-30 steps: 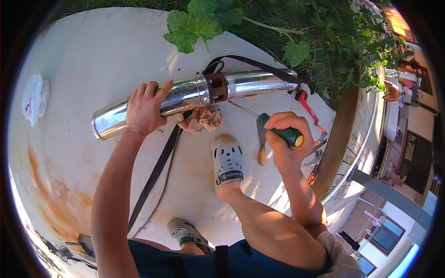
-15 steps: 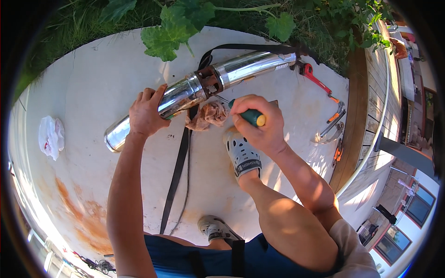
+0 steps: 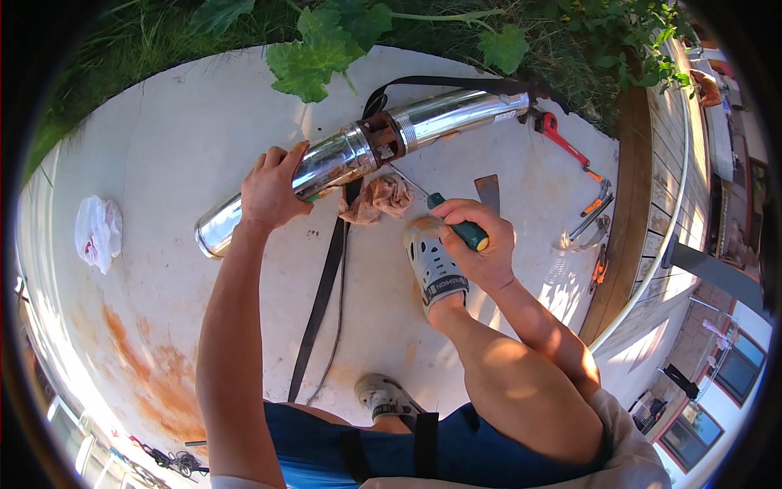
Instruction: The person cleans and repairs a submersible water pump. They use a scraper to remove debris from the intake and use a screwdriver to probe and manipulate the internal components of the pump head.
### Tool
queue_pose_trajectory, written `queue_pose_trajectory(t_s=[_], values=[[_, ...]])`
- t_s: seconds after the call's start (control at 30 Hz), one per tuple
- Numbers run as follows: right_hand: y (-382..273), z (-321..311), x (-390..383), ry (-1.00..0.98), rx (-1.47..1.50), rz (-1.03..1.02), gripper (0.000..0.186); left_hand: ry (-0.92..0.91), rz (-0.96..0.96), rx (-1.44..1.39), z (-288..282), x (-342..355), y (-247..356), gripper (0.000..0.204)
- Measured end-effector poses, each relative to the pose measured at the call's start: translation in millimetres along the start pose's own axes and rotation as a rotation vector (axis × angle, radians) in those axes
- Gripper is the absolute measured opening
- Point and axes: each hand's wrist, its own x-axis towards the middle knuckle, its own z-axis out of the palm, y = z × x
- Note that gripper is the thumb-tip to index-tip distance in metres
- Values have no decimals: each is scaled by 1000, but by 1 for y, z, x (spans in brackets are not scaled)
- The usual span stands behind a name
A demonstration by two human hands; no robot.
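A long shiny metal pump (image 3: pixel 334 157), a tube in two lengths joined by a rusty open section (image 3: pixel 383 140), lies slantwise on the pale ground. My left hand (image 3: pixel 275 189) is closed over its nearer left length, thumb toward me. In my right hand (image 3: pixel 487 244) is a screwdriver (image 3: pixel 463 231) with a green handle and yellow end. Its thin shaft points up and left, and the tip is at the underside of the rusty section; whether it touches cannot be made out. A crumpled brownish rag (image 3: pixel 379 200) lies just below the pump.
A scraper blade (image 3: pixel 487 194) lies beyond my right hand. Farther right are a red pipe wrench (image 3: pixel 562 140) and orange-handled tools (image 3: pixel 601 196). A black strap (image 3: pixel 322 297) runs under the pump toward me. A white plastic bag (image 3: pixel 98 234) sits left; leafy plants (image 3: pixel 314 57) overhang the far edge.
My right hand has drawn back toward me and slightly right with the screwdriver, showing more of its shaft. The scraper blade is more exposed. My left hand keeps its hold on the pump.
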Motion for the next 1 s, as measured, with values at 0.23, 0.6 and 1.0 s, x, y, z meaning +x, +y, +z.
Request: queue_pose_trajectory(t_s=[0.23,0.6,1.0], values=[[29,-25,-41,-138,-393,376,44,-49,-7,0,-2,5,4,97],[47,18,-66,-105,-330,304,41,-28,-18,2,-1,1,1,96],[63,-35,-65,-209,-315,332,44,-34,-10,-16,-1,8,11,98]])
